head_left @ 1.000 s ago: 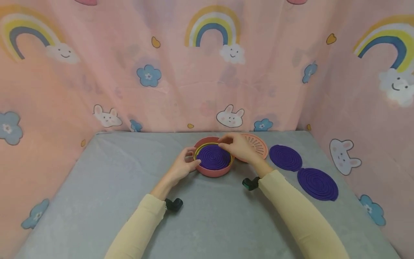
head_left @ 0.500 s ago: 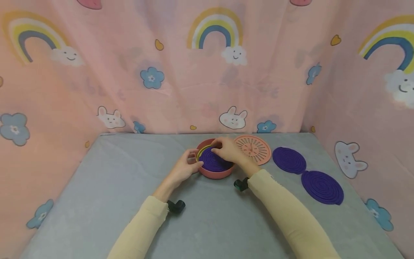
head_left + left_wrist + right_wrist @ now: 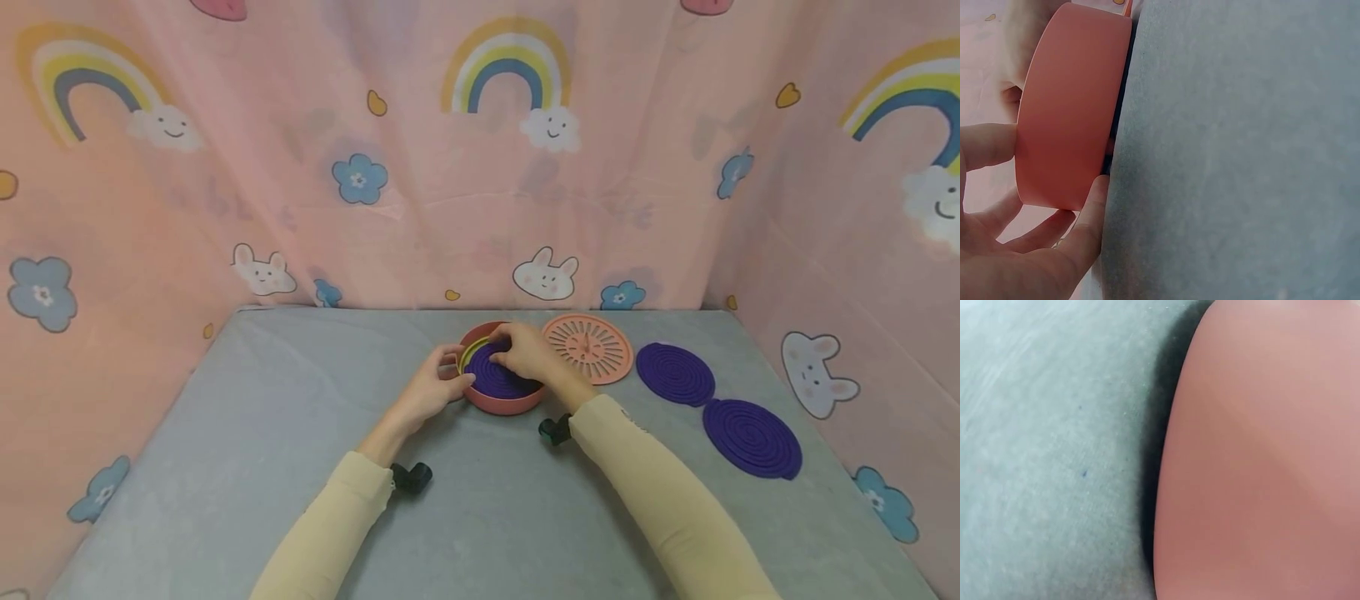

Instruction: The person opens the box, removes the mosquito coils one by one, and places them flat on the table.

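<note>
My left hand [image 3: 431, 383] grips the near-left side of a round pink container [image 3: 501, 407], thumb toward its rim. In the left wrist view, my left fingers [image 3: 1088, 219] lie against the container's smooth wall [image 3: 1072, 112]. A purple spiral coaster [image 3: 487, 385] sits inside, with a yellow edge [image 3: 467, 354] showing around its left side. My right hand [image 3: 528, 354] reaches over the container from the right and pinches the coaster's far part between thumb and forefinger. Its other fingertips are hidden. Only the container wall [image 3: 1260, 462] and cloth fill the right wrist view.
Right of the container lies a peach slotted disc [image 3: 615, 354]. Two more purple spiral coasters [image 3: 675, 374] lie flat farther right, the nearer one [image 3: 752, 438] toward the front. A grey cloth [image 3: 300, 467] covers the table, with pink printed curtains [image 3: 420, 242] behind and at both sides.
My right hand has moved left from the container's far right rim to over the purple coaster, uncovering the slotted disc. More yellow shows at the upper left. My left hand holds its place.
</note>
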`<state>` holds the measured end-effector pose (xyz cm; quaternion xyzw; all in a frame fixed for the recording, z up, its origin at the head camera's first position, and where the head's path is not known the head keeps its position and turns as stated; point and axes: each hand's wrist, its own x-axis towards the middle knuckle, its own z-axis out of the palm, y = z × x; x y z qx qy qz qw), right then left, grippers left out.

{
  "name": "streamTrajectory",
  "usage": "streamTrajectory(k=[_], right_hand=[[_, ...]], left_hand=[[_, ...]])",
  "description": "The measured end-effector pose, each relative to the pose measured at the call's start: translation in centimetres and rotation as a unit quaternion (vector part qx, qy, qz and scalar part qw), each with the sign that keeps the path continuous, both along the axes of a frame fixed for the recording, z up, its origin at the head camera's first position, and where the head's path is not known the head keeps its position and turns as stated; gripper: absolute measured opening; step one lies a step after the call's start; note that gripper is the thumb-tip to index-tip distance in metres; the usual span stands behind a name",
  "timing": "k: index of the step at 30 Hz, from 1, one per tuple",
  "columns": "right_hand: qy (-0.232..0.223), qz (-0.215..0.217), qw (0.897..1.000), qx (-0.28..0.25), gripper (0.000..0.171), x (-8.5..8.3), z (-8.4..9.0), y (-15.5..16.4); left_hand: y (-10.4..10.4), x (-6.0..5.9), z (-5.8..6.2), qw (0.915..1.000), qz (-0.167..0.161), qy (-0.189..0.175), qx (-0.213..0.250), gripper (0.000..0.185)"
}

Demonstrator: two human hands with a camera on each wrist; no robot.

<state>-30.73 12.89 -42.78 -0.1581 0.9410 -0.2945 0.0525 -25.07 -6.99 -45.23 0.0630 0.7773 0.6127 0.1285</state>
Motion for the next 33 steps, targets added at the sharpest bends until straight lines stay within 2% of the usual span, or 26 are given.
streamTrajectory(k=[12,14,23,27,33], right_hand=[[0.025,0.015,0.999,-0.031,0.028,-0.1,0.6,0.8],[0.022,0.016,0.999,-0.039,0.028,-0.1,0.8,1.0],[-0.026,-0.007,0.995,-0.092,0.024,-0.2,1.9,2.1],[-0.04,-0.001,0.995,-0.091,0.022,-0.2,2.7,2.7],[-0.042,0.031,0.995,-0.088,0.026,-0.1,3.3,3.4]], left_hand=[[0.1,-0.1,0.0,1.0,-0.002,-0.001,0.004,0.054],[0.1,0.1,0.4,1.0,-0.002,-0.003,0.004,0.055],[0.0,-0.1,0.0,0.9998,0.007,-0.002,-0.019,0.053],[0.0,-0.1,0.1,0.9999,0.008,-0.001,-0.015,0.054],[0.1,-0.1,0.2,0.9999,0.009,0.002,-0.012,0.053]])
